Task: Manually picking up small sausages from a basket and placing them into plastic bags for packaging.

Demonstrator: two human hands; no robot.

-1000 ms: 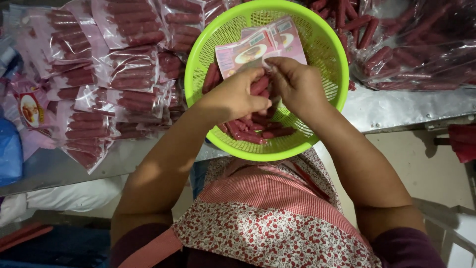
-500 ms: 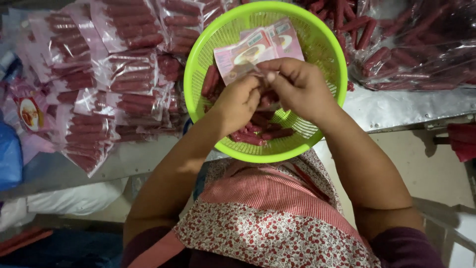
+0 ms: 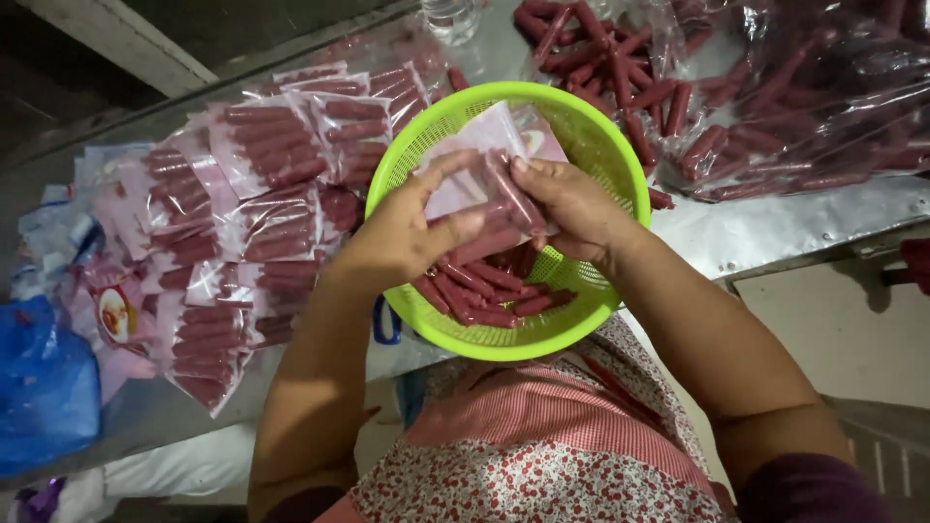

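Both my hands are over a lime-green plastic basket (image 3: pixel 581 126) that rests at the edge of a metal table. My left hand (image 3: pixel 402 237) and my right hand (image 3: pixel 572 203) together hold a clear pink-printed pouch (image 3: pixel 484 174) with a few red sausages inside it. Loose red sausages (image 3: pixel 484 291) lie in the bottom of the basket beneath my hands.
Several filled sausage pouches (image 3: pixel 242 203) lie stacked on the table to the left. A large clear bag of loose red sausages (image 3: pixel 736 97) sits at the back right. A blue plastic bag (image 3: pixel 44 378) is at the far left. The metal table edge (image 3: pixel 804 232) runs along the right.
My head has shifted, so the view moved. The pouch is now held flatter between both hands, with sausages showing inside it.
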